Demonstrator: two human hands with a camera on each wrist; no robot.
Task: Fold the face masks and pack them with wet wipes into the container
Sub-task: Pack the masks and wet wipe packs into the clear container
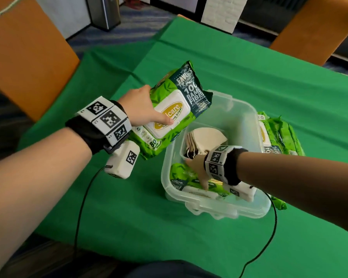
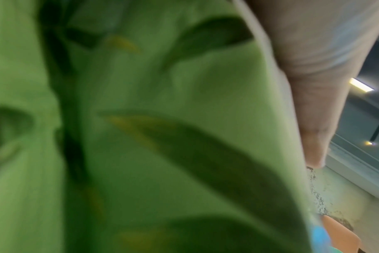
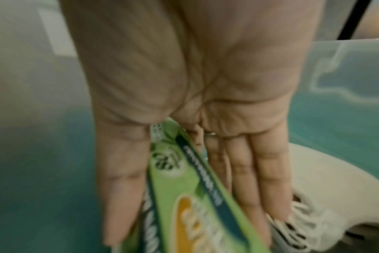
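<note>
1. Two hands work over a clear plastic container [image 1: 247, 117] that sits on a desk covered in green cloth [image 1: 269, 73].
2. The left hand [image 1: 143, 109] holds a pack of wet wipes [image 1: 181, 105] in the air just beside and above the container's far-left corner; the thumb lies across the white flip lid, and the other fingers are hidden under the pack, so its grasp is closed around the pack. In the left wrist view the pack's green leaf print [image 2: 162, 137] fills nearly the whole picture, with one finger [image 2: 314, 85] along its edge.
3. The right hand [image 1: 199, 167] reaches down inside the container. In the right wrist view the right hand [image 3: 195, 85] has its thumb on one side and its straight fingers [image 3: 264, 171] on the other side of a second wipes pack [image 3: 184, 196] that stands on its edge — the pack is pinched between them.
4. That second wipes pack [image 1: 181, 177] is at the near side of the container, against the near wall.
5. A stack of folded beige face masks [image 1: 205, 137] stands in the middle of the container, just behind the right hand; the masks [image 3: 314, 196] show white ear loops in the right wrist view.
6. More wipes packs [image 1: 279, 135] lie on the desk just to the right of the container, touching its wall or nearly so — I cannot tell which.
7. Both wrists carry bands with black-and-white markers and a white camera box with a black cable.
</note>
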